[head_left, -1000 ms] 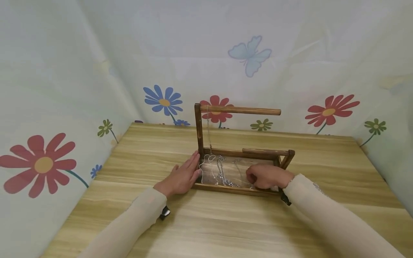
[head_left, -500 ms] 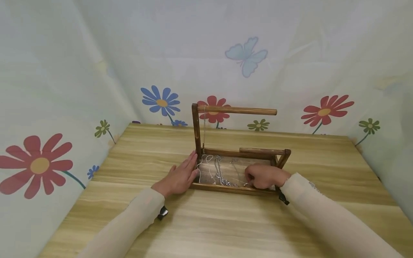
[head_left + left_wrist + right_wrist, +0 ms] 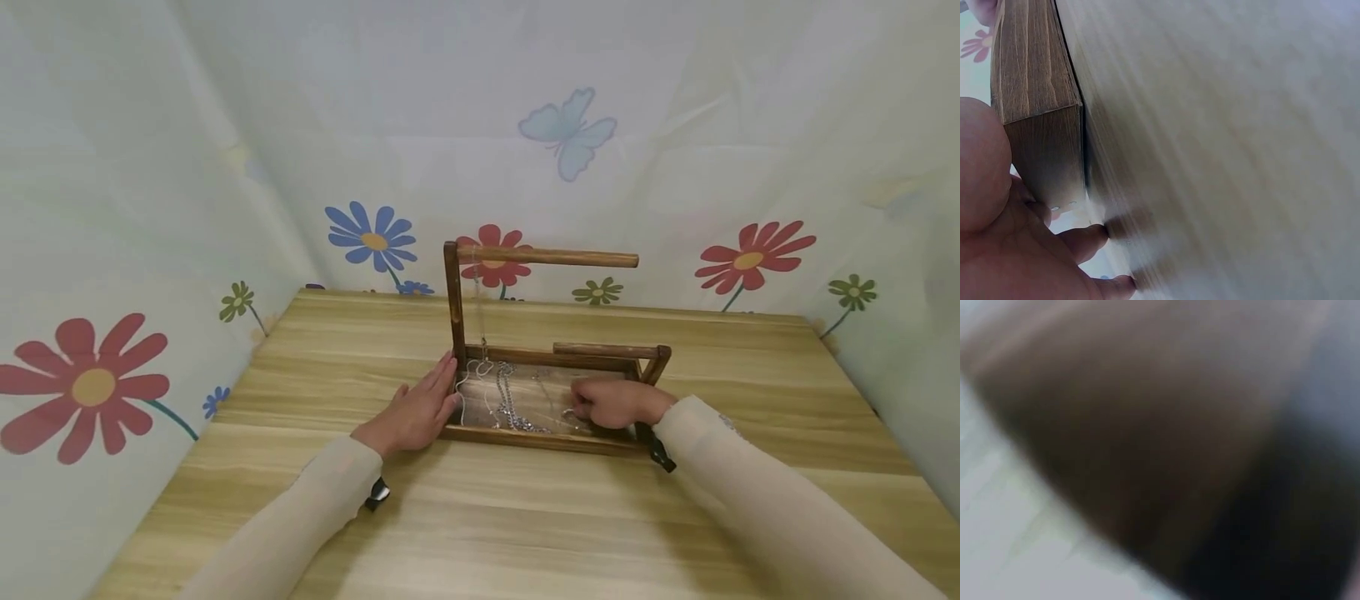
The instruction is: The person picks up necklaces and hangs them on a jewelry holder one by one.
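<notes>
A brown wooden jewelry stand with a shallow tray base stands on the table. My left hand rests against the tray's left end with fingers extended; in the left wrist view its fingers touch the wooden end wall. Inside the tray's right part, my right hand has curled fingers and pinches a thin silver necklace, a bit of which shows at the fingertips. Left of it lie a thick silver chain and a thin pale chain. The right wrist view is blurred.
A fine necklace hangs from the stand's tall upper bar, near its post. A shorter bar crosses above the tray's back right. The wood-grain table meets a flower-printed backdrop behind.
My right hand has lifted slightly within the tray, and a bit of silver now shows below its fingertips. The left hand keeps its place at the tray's end. The view has shifted slightly.
</notes>
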`<state>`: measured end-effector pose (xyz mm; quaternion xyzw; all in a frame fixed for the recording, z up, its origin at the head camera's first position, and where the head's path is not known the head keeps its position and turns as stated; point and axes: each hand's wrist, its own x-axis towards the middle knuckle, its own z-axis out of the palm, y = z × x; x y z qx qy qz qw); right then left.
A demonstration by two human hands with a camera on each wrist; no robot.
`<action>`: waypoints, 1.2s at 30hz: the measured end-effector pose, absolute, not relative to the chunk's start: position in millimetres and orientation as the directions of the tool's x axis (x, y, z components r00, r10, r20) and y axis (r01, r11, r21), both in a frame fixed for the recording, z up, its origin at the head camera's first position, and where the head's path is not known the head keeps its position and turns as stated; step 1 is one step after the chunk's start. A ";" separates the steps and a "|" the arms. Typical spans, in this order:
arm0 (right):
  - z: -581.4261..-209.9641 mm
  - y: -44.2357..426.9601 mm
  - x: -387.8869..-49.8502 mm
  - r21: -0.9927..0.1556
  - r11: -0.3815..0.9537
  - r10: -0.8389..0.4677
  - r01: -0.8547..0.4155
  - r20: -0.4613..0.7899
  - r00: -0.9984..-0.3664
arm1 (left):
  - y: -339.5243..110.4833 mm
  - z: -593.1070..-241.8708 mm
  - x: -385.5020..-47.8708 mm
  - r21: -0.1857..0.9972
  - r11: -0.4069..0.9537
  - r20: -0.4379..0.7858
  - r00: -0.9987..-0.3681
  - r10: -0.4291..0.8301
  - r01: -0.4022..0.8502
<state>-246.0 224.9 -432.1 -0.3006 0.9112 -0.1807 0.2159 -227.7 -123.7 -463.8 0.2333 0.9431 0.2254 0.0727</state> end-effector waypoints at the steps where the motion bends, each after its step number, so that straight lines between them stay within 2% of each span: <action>1: -432.3 225.3 -246.5 -0.471 0.753 -0.623 -0.459 -0.286 -0.728 | -124.4 -467.0 -229.1 0.450 0.790 -0.022 -0.879 0.476 0.417; 7: -433.6 229.9 -245.4 -0.537 0.754 -0.582 -0.379 -0.277 -0.765 | -125.2 -467.2 -228.6 0.451 0.786 -0.017 -0.876 0.482 0.424; 13: -435.9 230.1 -243.1 -0.507 0.718 -0.625 -0.477 -0.167 -0.763 | -125.0 -470.0 -229.7 0.465 0.787 -0.028 -0.882 0.471 0.406; 19: -431.7 227.2 -239.8 -0.556 0.681 -0.619 -0.477 -0.089 -0.781 | -122.2 -466.2 -229.7 0.443 0.799 -0.043 -0.881 0.471 0.406; 26: -418.1 217.4 -232.8 -0.582 0.639 -0.638 -0.503 -0.035 -0.769 | -119.8 -452.1 -224.4 0.396 0.838 -0.091 -0.892 0.443 0.376; 32: -406.3 209.5 -222.2 -0.664 0.587 -0.639 -0.463 -0.029 -0.769 | -122.6 -462.6 -228.0 0.428 0.812 -0.047 -0.888 0.458 0.396; 36: -395.0 205.3 -217.1 -0.637 0.585 -0.642 -0.502 0.014 -0.767 | -126.3 -474.5 -231.4 0.438 0.795 -0.009 -0.882 0.471 0.420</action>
